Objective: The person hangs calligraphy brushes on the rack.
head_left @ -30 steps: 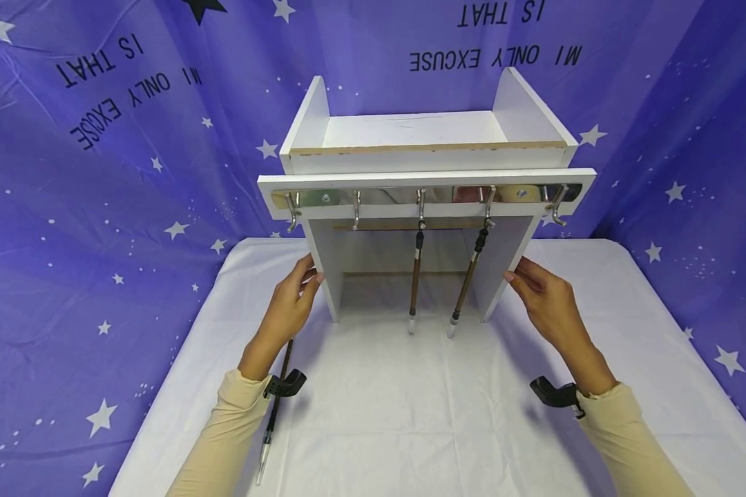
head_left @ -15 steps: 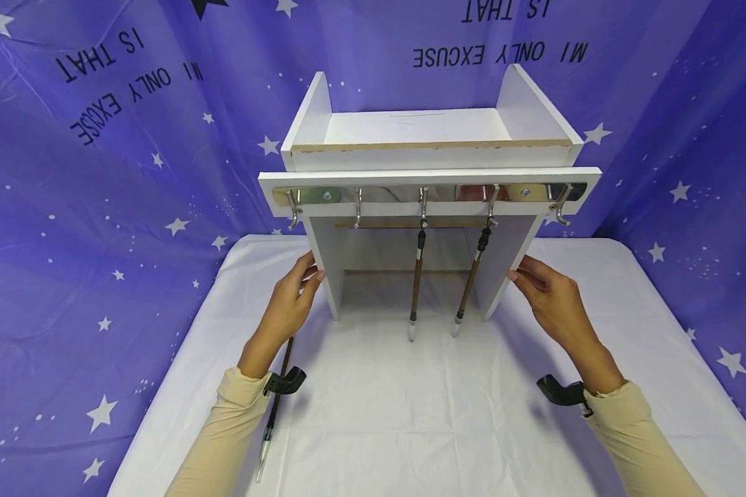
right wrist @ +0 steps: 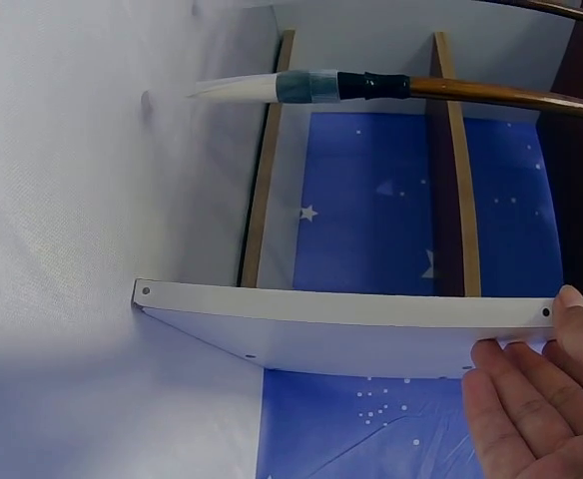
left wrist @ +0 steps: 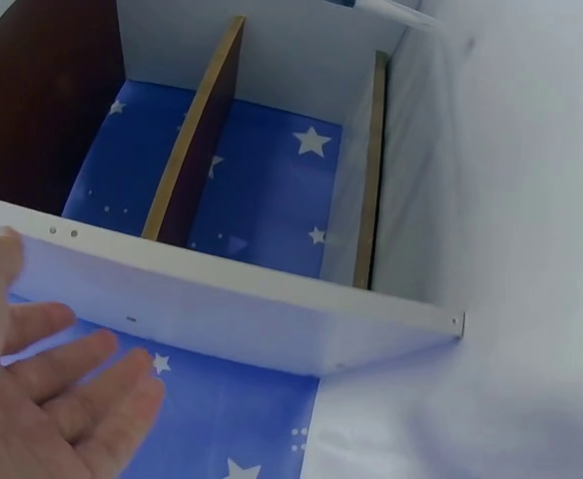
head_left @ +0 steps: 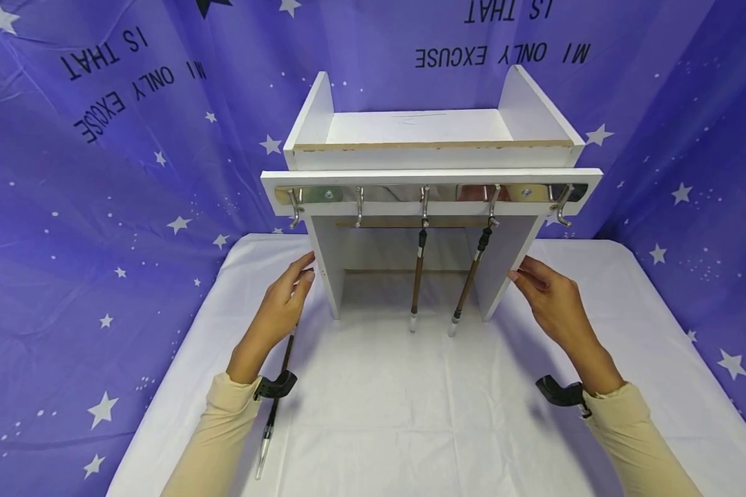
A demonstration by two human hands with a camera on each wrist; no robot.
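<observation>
A white wooden rack (head_left: 438, 160) stands on the table, with a metal hook strip (head_left: 385, 195) across its front. Two brown-handled calligraphy brushes (head_left: 418, 273) with pale tips hang from its middle and right-of-middle hooks. My left hand (head_left: 280, 307) is just left of the rack's left side panel (left wrist: 222, 289), fingers loosely spread and thumb apart from the panel. My right hand (head_left: 547, 300) touches the right side panel (right wrist: 371, 309), thumb at its front edge and fingers along its outer face. A third brush (head_left: 273, 407) lies on the table, partly hidden beneath my left wrist.
A white cloth (head_left: 373, 435) covers the table. Purple-blue curtains (head_left: 87, 290) with stars and lettering surround it at the back and sides. A shelf tray (head_left: 419, 128) forms the rack's top. Each wrist carries a black camera mount (head_left: 559, 391).
My left hand has come off the left panel, moving slightly left and down. The right hand stays at its panel. The hanging brushes sway a little.
</observation>
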